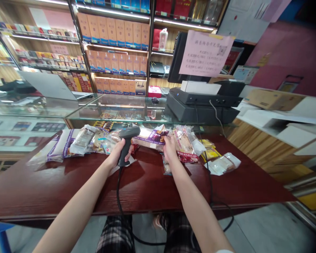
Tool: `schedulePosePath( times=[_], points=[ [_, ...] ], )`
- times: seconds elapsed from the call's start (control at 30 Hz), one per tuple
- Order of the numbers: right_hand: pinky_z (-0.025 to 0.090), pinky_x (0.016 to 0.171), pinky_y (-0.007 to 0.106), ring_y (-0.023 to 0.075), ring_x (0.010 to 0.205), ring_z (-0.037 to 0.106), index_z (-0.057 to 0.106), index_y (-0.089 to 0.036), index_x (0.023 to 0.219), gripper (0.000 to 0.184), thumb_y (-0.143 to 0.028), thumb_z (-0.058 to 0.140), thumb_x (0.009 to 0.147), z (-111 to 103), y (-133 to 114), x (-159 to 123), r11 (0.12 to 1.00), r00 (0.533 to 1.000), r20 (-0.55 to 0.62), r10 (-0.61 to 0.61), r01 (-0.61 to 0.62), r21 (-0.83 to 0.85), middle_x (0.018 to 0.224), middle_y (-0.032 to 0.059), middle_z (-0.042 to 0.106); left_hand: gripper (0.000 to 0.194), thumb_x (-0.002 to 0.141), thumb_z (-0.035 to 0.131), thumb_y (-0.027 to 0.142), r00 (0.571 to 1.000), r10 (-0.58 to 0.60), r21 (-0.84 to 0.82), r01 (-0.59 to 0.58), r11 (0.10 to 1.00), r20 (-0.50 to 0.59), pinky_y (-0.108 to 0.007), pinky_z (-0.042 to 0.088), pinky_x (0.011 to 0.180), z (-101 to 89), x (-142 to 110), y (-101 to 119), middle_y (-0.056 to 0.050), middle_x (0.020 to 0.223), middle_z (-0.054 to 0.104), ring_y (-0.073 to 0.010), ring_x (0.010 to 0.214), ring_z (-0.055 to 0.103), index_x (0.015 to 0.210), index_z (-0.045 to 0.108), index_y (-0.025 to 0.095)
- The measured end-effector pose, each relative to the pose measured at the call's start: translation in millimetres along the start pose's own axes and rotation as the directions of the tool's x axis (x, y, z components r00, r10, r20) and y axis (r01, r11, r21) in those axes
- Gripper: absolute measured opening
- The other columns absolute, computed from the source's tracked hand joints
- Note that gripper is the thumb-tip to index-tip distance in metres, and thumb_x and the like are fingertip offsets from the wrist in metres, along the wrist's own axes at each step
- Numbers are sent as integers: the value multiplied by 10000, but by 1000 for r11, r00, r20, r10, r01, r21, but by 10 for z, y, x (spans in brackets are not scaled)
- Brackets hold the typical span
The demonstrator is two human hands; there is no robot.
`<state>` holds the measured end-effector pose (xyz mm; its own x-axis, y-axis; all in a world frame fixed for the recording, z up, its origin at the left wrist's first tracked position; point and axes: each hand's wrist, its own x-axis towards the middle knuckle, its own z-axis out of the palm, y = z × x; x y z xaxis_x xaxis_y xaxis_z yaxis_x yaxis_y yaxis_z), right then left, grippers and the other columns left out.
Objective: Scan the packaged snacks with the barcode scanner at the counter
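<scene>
My left hand (117,153) is wrapped round the handle of a black barcode scanner (125,144), whose head points right. A purple and white snack package (150,136) is gripped at its right end by my right hand (169,147). The scanner's head is close to the package's left end. Just right of my right hand lies a red and clear snack bag (183,140). Behind and left of the scanner are several clear food packets (98,140), partly overlapping one another.
The packets lie on a dark red wooden table (152,191). A scanner cable (118,189) hangs over its front edge. Farther right are a yellow packet (210,150) and a white-clear packet (223,163). Behind stand a glass counter (121,105), a monitor (177,58) and a laptop (48,86).
</scene>
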<state>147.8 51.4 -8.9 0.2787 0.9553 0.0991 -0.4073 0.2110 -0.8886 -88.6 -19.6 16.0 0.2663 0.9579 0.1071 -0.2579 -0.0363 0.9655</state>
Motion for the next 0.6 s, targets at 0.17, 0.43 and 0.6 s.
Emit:
schedulePosePath(
  times=[0.17, 0.43, 0.6],
  points=[
    [548, 719, 327, 186, 841, 642, 501, -290, 950, 291, -380, 660, 724, 7, -16, -16, 1000, 1000, 0, 16, -16, 7, 914, -12, 657, 663, 801, 549, 800, 1000, 19, 18, -19, 1000, -3, -211, 291, 343, 82, -18, 8, 1, 436, 473, -91, 326, 405, 641, 569, 157],
    [552, 744, 325, 178, 810, 634, 494, -291, 935, 259, -347, 649, 735, 0, -7, -7, 999, 999, -10, 36, -36, 8, 869, -25, 647, 631, 753, 616, 797, 999, 10, -77, -13, 997, -31, -218, 322, 340, 84, -30, 42, 20, 464, 468, -84, 341, 385, 661, 541, 178],
    [541, 764, 300, 165, 850, 632, 505, -288, 959, 289, -392, 654, 734, -30, 34, 7, 999, 1000, -3, -20, 19, -30, 909, -25, 636, 570, 779, 651, 736, 995, 12, -37, -16, 999, -102, -221, 346, 341, 98, -31, 69, 5, 549, 547, -90, 358, 439, 741, 556, 176]
  ],
)
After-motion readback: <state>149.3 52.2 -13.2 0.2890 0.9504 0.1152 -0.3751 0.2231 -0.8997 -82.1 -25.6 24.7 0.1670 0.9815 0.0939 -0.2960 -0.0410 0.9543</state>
